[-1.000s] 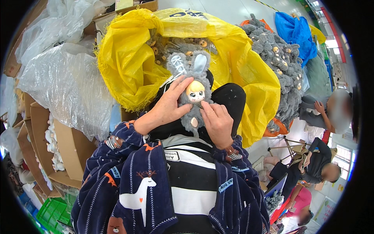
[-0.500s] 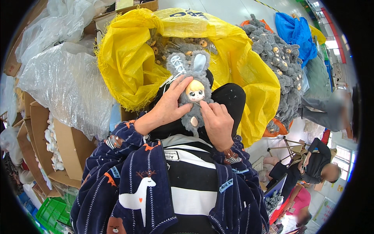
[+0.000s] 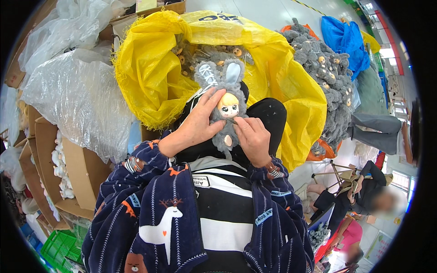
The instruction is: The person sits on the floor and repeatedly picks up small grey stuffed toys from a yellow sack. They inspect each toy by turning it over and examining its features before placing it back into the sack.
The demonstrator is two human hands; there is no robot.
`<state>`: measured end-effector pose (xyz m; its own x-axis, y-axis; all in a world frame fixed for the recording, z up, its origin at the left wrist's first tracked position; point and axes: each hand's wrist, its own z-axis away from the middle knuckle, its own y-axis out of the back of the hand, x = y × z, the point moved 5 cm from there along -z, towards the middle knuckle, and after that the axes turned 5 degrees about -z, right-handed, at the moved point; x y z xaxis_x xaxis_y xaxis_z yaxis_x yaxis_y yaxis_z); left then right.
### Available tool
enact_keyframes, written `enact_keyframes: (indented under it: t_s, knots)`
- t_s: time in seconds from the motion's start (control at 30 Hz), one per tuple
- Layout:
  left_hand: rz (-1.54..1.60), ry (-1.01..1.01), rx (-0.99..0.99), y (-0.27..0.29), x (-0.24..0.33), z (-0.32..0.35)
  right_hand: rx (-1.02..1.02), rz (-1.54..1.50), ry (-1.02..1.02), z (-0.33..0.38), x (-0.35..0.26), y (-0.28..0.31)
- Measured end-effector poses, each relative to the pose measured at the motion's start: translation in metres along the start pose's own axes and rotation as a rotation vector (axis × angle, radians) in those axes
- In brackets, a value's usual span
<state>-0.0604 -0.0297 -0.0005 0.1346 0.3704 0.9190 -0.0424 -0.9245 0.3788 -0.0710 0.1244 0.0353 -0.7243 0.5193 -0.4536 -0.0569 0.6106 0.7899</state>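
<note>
Grey plush doll [image 3: 228, 108] seems light, squashy; hold its sides. Left hand [image 3: 198, 122] clasps it; right hand [image 3: 254, 138] pinches something thin [image 3: 232, 120].

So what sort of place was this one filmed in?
Probably a soft-toy workshop: there's a heap of grey plush toys at the right, more in the yellow sack, and an open cardboard box at the left.
</note>
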Motion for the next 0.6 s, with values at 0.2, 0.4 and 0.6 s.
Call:
enact_keyframes:
  t_s: [0.2,0.4,0.6]
  knots:
    - [0.017,-0.016,-0.024,-0.0019,-0.0023,-0.0010,-0.026,-0.108,-0.039,-0.0012,0.0004,0.0003]
    - [0.028,-0.018,-0.026,-0.0020,-0.0041,-0.0005,-0.057,-0.071,-0.147,0.0006,-0.0007,0.0047]
    - [0.032,-0.031,-0.018,-0.0020,-0.0029,-0.0005,-0.078,-0.064,-0.152,-0.0005,-0.0010,0.0050]
